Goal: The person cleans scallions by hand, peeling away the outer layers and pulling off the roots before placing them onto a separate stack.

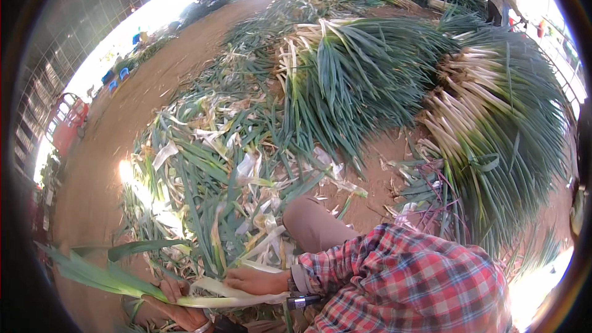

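A long green onion (216, 302) lies across the bottom of the head view, its green leaves (92, 276) fanning out to the left and its white shank pointing right. My left hand (179, 308) is closed around it where green turns to white. Above the shank, my right hand (258, 280) has its fingers curled on a pale outer layer (208, 286) that stands partly away from the stalk. My fingertips there are partly hidden. The right forearm, in a plaid sleeve, comes in from the right.
Stripped leaves and pale peelings (216, 166) cover the ground ahead of my knee (314, 222). Beyond lies a big pile of green onions (370, 68); another pile (487, 117) is at the right. A red cart (68, 120) stands far left. Another person (505, 3) bends over at far right.
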`<state>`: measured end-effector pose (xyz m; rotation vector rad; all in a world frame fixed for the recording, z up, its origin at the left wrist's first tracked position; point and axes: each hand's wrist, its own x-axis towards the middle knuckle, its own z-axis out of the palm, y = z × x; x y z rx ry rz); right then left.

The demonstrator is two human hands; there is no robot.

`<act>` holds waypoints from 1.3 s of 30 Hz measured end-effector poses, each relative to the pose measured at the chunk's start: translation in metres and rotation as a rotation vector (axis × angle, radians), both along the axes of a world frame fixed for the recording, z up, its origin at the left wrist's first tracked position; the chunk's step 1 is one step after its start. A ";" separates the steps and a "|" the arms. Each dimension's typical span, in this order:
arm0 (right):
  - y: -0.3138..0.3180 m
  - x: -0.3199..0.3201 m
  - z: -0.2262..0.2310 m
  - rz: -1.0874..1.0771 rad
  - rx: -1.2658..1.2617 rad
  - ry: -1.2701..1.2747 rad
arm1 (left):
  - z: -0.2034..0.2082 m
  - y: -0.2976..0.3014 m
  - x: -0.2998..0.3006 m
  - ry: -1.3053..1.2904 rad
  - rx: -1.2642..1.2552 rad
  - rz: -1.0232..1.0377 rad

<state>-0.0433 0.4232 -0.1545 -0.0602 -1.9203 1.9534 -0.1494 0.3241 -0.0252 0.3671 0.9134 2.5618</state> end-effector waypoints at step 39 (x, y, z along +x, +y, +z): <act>0.060 0.038 0.047 0.396 0.927 -0.247 | 0.032 -0.275 -0.104 -0.057 -0.605 1.166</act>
